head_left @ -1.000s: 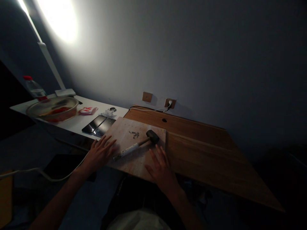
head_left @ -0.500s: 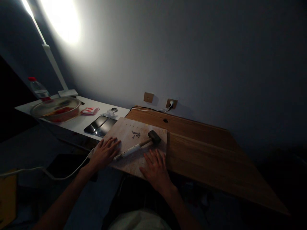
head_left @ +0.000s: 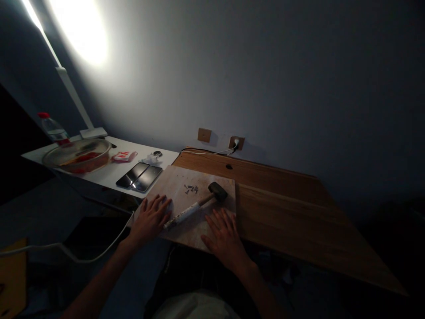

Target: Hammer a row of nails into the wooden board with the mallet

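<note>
A pale wooden board (head_left: pixel 179 181) lies across the joint between a white table and a brown wooden table. My left hand (head_left: pixel 152 218) rests flat on the board's left part, fingers stretched out, beside the handle end of a mallet. My right hand (head_left: pixel 223 235) lies with spread fingers on the near right part, just below the mallet head. The mallet (head_left: pixel 189 212) lies slantwise between both hands, its dark head at the upper right and its handle partly white. Several small grey nails or screws (head_left: pixel 191 189) are heaped behind the handle. Neither hand holds anything.
Two dark phones (head_left: pixel 146 178) lie left of the board on the white table (head_left: pixel 109 176). Behind them are a red-and-white packet (head_left: pixel 124 156), a clear basin (head_left: pixel 78 157), a bottle (head_left: pixel 55 130) and a lamp (head_left: pixel 75 95). The brown table (head_left: pixel 282 212) extends right. A white cable (head_left: pixel 89 260) hangs at left.
The board, with the mallet and small metal pieces on it, has shifted slightly right and nearer to me. Both hands have moved along with it, still flat.
</note>
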A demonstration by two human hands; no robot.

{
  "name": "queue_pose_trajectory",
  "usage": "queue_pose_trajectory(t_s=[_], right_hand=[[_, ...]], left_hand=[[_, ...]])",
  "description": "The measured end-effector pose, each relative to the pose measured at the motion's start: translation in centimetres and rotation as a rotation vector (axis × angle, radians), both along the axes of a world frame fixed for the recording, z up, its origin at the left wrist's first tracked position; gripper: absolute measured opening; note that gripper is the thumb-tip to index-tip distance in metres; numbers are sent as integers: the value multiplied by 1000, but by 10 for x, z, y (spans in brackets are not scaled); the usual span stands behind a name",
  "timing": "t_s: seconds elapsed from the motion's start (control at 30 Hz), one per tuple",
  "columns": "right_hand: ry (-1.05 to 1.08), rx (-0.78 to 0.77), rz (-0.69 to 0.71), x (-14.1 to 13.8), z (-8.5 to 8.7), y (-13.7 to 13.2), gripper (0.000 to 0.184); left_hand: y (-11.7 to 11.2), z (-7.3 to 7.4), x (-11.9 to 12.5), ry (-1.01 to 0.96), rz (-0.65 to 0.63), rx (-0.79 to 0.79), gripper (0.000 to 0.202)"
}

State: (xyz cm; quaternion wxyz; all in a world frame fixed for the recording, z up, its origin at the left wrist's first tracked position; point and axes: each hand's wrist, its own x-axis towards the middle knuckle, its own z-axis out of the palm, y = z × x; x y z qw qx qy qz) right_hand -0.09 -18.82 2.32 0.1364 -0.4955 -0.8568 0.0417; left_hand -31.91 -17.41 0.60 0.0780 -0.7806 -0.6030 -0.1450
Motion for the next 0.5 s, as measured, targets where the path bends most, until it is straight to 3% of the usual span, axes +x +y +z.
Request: queue_pose_trajectory(t_s=[0.5], right_hand=[[-62,-20,70,94,-17,-16,63]], left_hand=[[-35,1,85,-80,-3,-54,48]])
